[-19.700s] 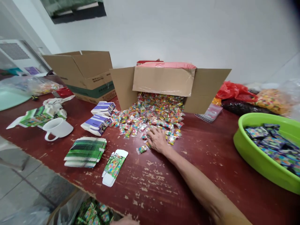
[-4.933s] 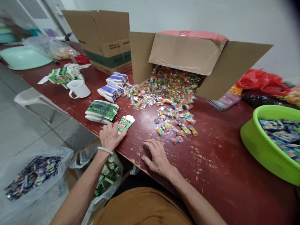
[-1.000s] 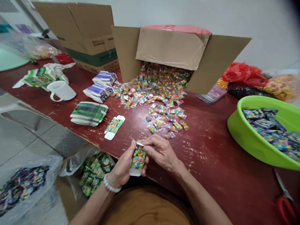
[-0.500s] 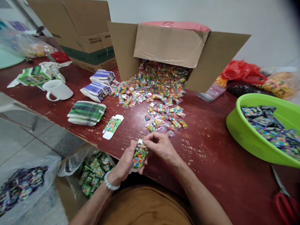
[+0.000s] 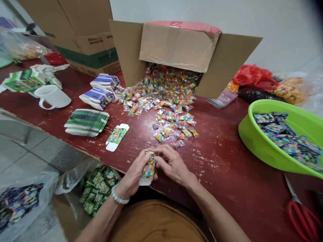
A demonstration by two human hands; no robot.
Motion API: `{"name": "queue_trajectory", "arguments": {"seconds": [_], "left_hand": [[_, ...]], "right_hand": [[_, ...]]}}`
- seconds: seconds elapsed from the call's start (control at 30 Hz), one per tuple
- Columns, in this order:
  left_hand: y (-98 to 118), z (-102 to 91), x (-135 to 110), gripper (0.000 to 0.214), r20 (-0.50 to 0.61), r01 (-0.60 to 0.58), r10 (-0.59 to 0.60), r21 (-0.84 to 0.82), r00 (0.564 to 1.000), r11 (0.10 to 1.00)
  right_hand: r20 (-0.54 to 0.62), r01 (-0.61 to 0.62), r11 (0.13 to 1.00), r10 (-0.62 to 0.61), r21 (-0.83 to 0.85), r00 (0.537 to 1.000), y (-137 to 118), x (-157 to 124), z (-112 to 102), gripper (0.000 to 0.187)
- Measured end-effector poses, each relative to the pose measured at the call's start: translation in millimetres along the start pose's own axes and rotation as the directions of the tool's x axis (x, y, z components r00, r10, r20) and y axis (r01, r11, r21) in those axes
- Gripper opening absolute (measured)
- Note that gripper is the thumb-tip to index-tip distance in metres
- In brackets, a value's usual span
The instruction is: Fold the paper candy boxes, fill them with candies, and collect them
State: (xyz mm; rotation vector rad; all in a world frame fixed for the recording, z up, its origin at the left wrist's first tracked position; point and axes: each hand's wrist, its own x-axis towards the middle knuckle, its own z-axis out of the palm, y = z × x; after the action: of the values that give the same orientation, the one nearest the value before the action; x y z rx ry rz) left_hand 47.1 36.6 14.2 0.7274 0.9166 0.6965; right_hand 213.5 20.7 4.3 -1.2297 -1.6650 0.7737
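Observation:
A small green printed candy box (image 5: 148, 169) is held low over the table's near edge, a white flap sticking out at its lower end. My left hand (image 5: 135, 173), with a pale bead bracelet at the wrist, is wrapped round the box from the left. At its upper end my right hand (image 5: 171, 164) pinches the box, fingers closed over the top; they partly hide that end. Beyond the hands lie small clear packets of coloured candy (image 5: 174, 126). To the left is one flat green carton (image 5: 117, 137), beside a stack of folded green cartons (image 5: 87, 122).
An open cardboard box (image 5: 176, 43) spills candy packets onto the red table (image 5: 214, 141). A green basin (image 5: 246, 129) and red-handled scissors (image 5: 301, 215) are at right. A white mug (image 5: 57, 97) and purple cartons (image 5: 98, 97) stand left. Below the edge, a lined carton holds filled green packs (image 5: 98, 188).
My right fingers have moved over the top of the box, where a white flap showed before. The box has tipped slightly, and its lower white flap now shows. The view has shifted a little.

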Motion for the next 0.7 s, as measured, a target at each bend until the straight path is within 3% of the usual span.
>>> {"name": "queue_trajectory", "arguments": {"seconds": [0.1, 0.2, 0.3, 0.37, 0.47, 0.57, 0.63, 0.7], "left_hand": [[7.3, -6.7, 5.4, 0.038, -0.033, -0.051, 0.050, -0.003, 0.998, 0.999], [12.2, -19.6, 11.6, 0.043, -0.112, -0.118, 0.124, 0.057, 0.986, 0.991], [13.8, -31.6, 15.4, 0.051, -0.226, -0.152, 0.169, 0.091, 0.959, 0.984], [14.8, -36.1, 15.4, 0.059, -0.266, -0.170, 0.194, 0.112, 0.944, 0.979], [17.5, -38.0, 13.5, 0.068, -0.248, -0.154, 0.174, 0.098, 0.953, 0.983], [19.4, -37.9, 13.2, 0.058, -0.272, -0.161, 0.176, 0.078, 0.946, 0.984], [19.3, -37.9, 13.9, 0.051, -0.315, -0.186, 0.202, 0.082, 0.927, 0.979], [18.2, -37.8, 13.7, 0.048, -0.318, -0.180, 0.193, 0.068, 0.928, 0.981]], "right_hand": [[-0.078, -0.039, 0.965, 0.020, -0.258, 0.997, 25.3, 1.7, -20.2, 0.031], [-0.113, -0.104, 0.805, 0.047, -0.584, 0.992, 48.7, -1.7, -32.8, 0.035], [-0.132, -0.139, 0.689, 0.063, -0.711, 0.989, 64.8, -6.7, -33.4, 0.029], [-0.141, -0.134, 0.690, 0.046, -0.711, 0.989, 70.3, -7.8, -32.0, 0.022], [-0.199, -0.138, 0.804, 0.026, -0.579, 0.980, 66.2, -5.9, -31.7, 0.026], [-0.290, -0.206, 0.951, 0.135, -0.230, 0.947, 43.1, -4.0, -28.6, 0.021], [-0.271, -0.273, 0.957, 0.290, 0.100, 0.918, 22.5, -3.1, -21.4, 0.022], [-0.212, -0.294, 0.884, 0.386, 0.363, 0.898, 5.7, -1.6, -10.9, 0.026]]}}
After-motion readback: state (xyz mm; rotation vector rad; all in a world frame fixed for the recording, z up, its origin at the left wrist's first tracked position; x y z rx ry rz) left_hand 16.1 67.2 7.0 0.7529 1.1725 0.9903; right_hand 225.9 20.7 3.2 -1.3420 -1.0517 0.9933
